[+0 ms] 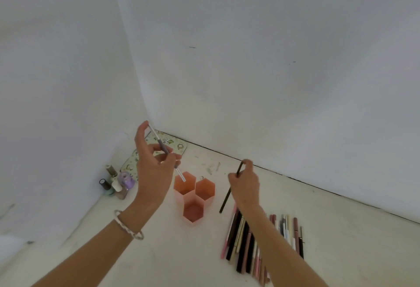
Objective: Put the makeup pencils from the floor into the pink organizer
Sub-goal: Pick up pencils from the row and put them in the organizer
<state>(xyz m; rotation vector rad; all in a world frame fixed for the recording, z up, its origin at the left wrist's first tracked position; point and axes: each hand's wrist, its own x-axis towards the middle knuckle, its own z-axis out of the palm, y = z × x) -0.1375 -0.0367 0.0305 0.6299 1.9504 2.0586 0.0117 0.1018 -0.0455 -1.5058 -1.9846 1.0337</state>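
Pink organizer [193,193]: three hexagonal cells, upright on the floor [159,252], frame centre; all three cells look empty.
Left hand [151,168]: raised at 10 o'clock of the organizer, fingers [175,157] pinched on a silver-white pencil [167,153], tilted, lower tip above the rear-left cell.
Right hand [245,186]: at 3 o'clock of the organizer, fingers closed around a thin black pencil [226,198], near-vertical, lower tip just above the floor.
Makeup pencils [245,248]: loose row on the floor at 5 o'clock, black, brown, pink, cream, partly under the right forearm.
Nail-polish bottles [114,184]: cluster at 9 o'clock, against the wall.
Patterned pad [177,144]: in the corner at 11 o'clock.
Bracelet [128,227]: left wrist.
Writing: none legible.
Surface: pale, scuffed floor. Room: plain white walls [272,59] meeting at a corner.
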